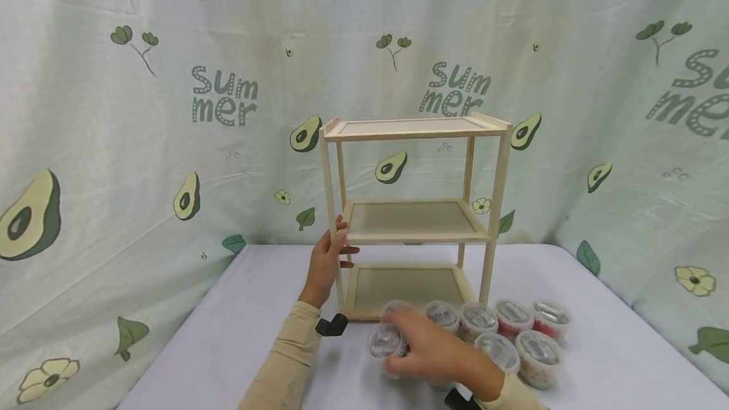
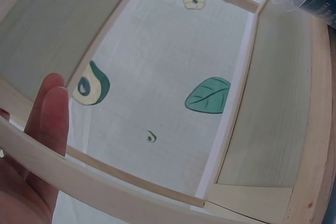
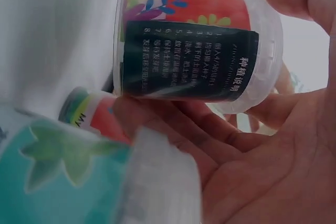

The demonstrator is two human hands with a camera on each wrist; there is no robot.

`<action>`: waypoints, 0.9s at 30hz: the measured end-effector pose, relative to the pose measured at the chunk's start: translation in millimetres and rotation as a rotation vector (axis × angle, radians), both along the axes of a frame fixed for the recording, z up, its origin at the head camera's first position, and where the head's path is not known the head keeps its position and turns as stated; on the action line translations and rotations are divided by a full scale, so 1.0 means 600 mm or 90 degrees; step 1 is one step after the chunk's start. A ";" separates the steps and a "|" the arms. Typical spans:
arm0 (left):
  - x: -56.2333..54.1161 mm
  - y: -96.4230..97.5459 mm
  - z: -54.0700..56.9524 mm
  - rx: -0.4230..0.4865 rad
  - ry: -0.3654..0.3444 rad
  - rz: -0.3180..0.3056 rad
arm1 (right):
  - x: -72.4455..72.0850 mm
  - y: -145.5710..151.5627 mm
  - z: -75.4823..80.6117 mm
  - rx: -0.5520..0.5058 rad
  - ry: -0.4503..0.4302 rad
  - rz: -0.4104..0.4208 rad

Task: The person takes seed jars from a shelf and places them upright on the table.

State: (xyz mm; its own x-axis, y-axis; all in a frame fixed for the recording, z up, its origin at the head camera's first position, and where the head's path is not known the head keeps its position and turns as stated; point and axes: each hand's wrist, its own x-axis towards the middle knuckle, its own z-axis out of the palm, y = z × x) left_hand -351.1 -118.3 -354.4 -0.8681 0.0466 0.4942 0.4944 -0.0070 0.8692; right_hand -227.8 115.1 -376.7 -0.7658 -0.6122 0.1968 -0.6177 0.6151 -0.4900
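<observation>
A three-tier wooden shelf rack (image 1: 417, 237) stands on the table. My left hand (image 1: 324, 267) holds its left front post (image 2: 100, 184), with the fingers reaching behind the wood. Low in front of the rack, my right hand (image 1: 429, 348) grips a clear-lidded plastic planting cup (image 1: 385, 341). In the right wrist view that cup has a red and dark label (image 3: 189, 61) with printed planting steps; the thumb is at the lid rim and fingers lie along the underside. Another lidded cup (image 1: 397, 305) shows just behind the right hand, partly hidden.
Several more lidded cups (image 1: 540, 357) stand in a group to the right of my right hand, some partly covered by it. One with a teal label (image 3: 68, 171) is close to the right wrist camera. Behind the white table (image 1: 228, 334) hangs an avocado-print curtain (image 1: 273, 49).
</observation>
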 end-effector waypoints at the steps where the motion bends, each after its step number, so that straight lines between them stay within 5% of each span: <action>1: -0.002 0.000 -0.002 0.002 0.002 0.001 | 0.001 -0.001 -0.001 0.008 0.003 0.000; 14: 0.006 0.002 -0.003 0.007 0.020 0.005 | 0.019 -0.002 -0.005 0.145 0.058 -0.006; 18: 0.006 0.000 0.000 0.004 0.021 0.007 | 0.025 0.001 0.006 0.175 0.128 -0.014; 23: 0.016 -0.006 -0.015 0.020 -0.005 0.001 | 0.036 0.010 0.012 0.167 0.247 -0.031; 27: 0.030 -0.018 -0.040 0.019 -0.022 0.014 | 0.038 0.033 0.020 0.105 0.235 -0.051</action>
State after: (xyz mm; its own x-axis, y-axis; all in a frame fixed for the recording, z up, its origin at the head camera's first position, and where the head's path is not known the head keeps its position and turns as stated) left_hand -333.2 -128.8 -378.5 -0.8856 0.0128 0.4642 0.4639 -0.0225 0.8856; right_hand -205.2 134.6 -364.6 -0.7082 -0.6003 0.3715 -0.6809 0.7199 -0.1348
